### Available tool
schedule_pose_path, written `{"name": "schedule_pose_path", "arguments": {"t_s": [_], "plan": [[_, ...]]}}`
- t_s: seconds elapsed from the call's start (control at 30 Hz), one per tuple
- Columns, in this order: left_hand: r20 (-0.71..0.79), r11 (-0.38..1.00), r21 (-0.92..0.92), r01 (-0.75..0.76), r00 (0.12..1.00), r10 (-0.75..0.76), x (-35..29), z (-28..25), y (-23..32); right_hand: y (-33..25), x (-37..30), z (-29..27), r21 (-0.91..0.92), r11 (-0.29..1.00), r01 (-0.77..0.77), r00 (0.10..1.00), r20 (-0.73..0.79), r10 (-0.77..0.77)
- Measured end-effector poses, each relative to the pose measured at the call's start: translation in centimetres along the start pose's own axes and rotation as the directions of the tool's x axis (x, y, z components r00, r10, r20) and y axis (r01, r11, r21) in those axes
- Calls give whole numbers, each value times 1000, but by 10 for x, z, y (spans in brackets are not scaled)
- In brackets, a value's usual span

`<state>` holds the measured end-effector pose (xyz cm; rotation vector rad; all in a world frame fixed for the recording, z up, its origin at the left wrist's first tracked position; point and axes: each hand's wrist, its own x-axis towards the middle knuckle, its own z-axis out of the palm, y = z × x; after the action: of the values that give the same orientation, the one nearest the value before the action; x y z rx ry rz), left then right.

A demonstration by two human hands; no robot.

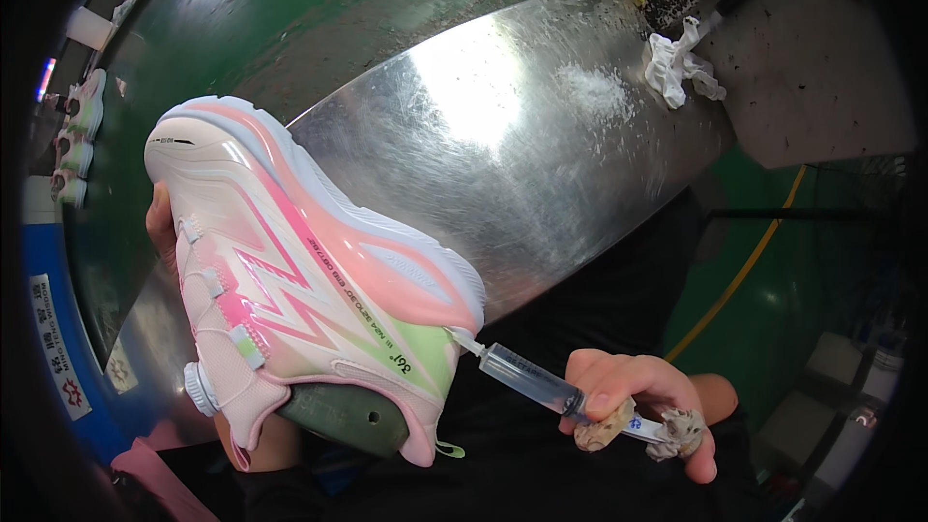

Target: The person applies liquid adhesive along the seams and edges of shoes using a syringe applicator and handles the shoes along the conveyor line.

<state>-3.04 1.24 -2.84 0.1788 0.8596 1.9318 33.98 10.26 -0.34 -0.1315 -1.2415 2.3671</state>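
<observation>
Two-handed hold: clear plastic syringe (527, 379), pink-white-green sneaker (309, 275)

Grasping syringe in right hand (638, 387), with white nozzle (468, 341) at sneaker's heel (432, 353), by edge of sole (440, 295). Holding sneaker, left of centre, in mostly hidden left hand (161, 227). Fitted inside: dark green last (338, 418). Beyond: scratched silvery metal worktop (580, 184). Far right: crumpled white tissue (669, 70).

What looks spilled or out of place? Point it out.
White residue is scattered on the metal surface, like something spilled. A crumpled white wad sits to its right, looking untidy. Grubby lumps sit at the plunger end of the syringe.
</observation>
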Motion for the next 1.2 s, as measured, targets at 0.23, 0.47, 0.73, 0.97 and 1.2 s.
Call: {"name": "schedule_pose_path", "arguments": {"t_s": [0.23,0.47,0.73,0.97,1.2], "plan": [[18,992,40,116,993,-117,13,2,-16,9,-9,-12,60,998,4,999,-46,-1],[-142,981,158,109,986,-87,-28,1,17,17,0,-12,71,994,88,993,67,-93],[-155,920,387,-64,979,134,-78,-11,10,22,8,-22,-64,984,165,981,112,-157],[649,-251,749,-614,755,91,-99,-47,58,28,10,-22,-98,987,127,986,123,-114],[308,127,922,-366,891,333,-114,-65,47,33,18,-21,-200,960,197,970,179,-161]]}}
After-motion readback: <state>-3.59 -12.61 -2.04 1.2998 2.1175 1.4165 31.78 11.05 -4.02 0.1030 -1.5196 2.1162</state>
